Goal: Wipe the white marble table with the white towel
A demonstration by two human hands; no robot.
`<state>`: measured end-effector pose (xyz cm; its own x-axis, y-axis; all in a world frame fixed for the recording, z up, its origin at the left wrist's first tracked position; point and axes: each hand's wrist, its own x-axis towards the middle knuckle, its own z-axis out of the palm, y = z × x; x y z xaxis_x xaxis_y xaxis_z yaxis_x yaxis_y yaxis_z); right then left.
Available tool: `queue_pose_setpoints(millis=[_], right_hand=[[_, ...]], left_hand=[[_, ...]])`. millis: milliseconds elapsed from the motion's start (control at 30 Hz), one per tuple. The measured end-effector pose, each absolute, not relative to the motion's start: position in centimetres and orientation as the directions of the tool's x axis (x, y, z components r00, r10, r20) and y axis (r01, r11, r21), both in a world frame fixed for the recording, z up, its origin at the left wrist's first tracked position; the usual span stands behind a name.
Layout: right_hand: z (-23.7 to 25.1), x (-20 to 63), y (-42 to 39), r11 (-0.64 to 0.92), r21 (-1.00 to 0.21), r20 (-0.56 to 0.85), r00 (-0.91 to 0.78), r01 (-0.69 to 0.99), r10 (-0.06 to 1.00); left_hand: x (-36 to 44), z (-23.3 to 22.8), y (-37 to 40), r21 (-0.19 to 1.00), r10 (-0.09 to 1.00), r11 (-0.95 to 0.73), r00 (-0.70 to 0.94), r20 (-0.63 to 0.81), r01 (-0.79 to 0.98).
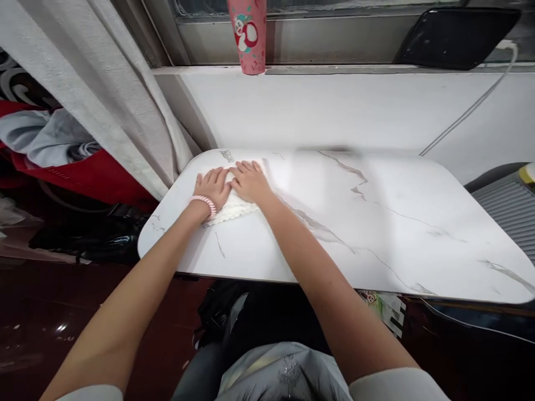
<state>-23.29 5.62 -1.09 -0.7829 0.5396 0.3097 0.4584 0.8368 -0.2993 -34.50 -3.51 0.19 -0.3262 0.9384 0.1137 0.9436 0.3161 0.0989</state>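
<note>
Palms flat, fingers spread: left hand (212, 188) with pink coil wristband (203, 203) and right hand (249, 181) side by side, both pressing down on folded white textured cloth (232, 209), gripping nothing. White marble-patterned table (376, 223) with rounded corners beneath, pale grey curtain (104, 94) at left, pink patterned tumbler (248, 36) on window ledge. Cloth near table's far left corner, under both palms
</note>
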Motion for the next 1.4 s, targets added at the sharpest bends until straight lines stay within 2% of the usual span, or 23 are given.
queue_pose_setpoints(millis=[167,333,500,633,767,967,1067,1200,1400], right_hand=[[-0.9,-9.3,12.7,0.734,-0.27,0.264,-0.685,0.623,0.679],[-1.5,8.8,14.8,0.516,-0.252,0.264,-0.455,0.819,0.85],[-1.9,23.2,12.4,0.365,-0.247,0.313,-0.283,0.898,0.907],[-1.6,26.9,12.1,0.274,-0.232,0.319,-0.193,0.933,0.928],[-1.2,24.6,14.0,0.27,-0.185,0.359,-0.191,0.945,0.914],[-1.2,14.6,17.6,0.373,-0.1,0.357,-0.316,0.922,0.879],[-1.3,6.2,18.1,0.423,-0.136,0.337,-0.36,0.896,0.87],[-1.3,-8.1,15.9,0.523,-0.195,0.323,-0.449,0.83,0.833],[-1.2,-28.3,7.3,0.778,-0.246,0.391,-0.675,0.578,0.625]], left_hand=[[-22.0,-0.4,5.4,0.129,0.981,0.162,-0.174,0.087,0.978],[-6.3,-0.3,11.0,0.217,0.993,-0.121,0.116,0.037,0.969],[5.9,-0.6,11.7,0.29,0.908,-0.416,0.411,0.081,0.862],[9.3,-0.8,12.8,0.329,0.86,-0.508,0.491,0.14,0.796],[7.7,-0.7,14.0,0.345,0.859,-0.506,0.497,0.122,0.79],[-0.8,-0.4,15.5,0.322,0.928,-0.367,0.369,0.056,0.873],[-8.7,-0.3,15.5,0.282,0.956,-0.288,0.293,0.023,0.915],[-22.5,-0.1,12.2,0.22,0.991,-0.135,0.128,0.049,0.966],[-41.3,0.4,0.1,0.191,0.965,0.237,-0.253,0.063,0.953]])
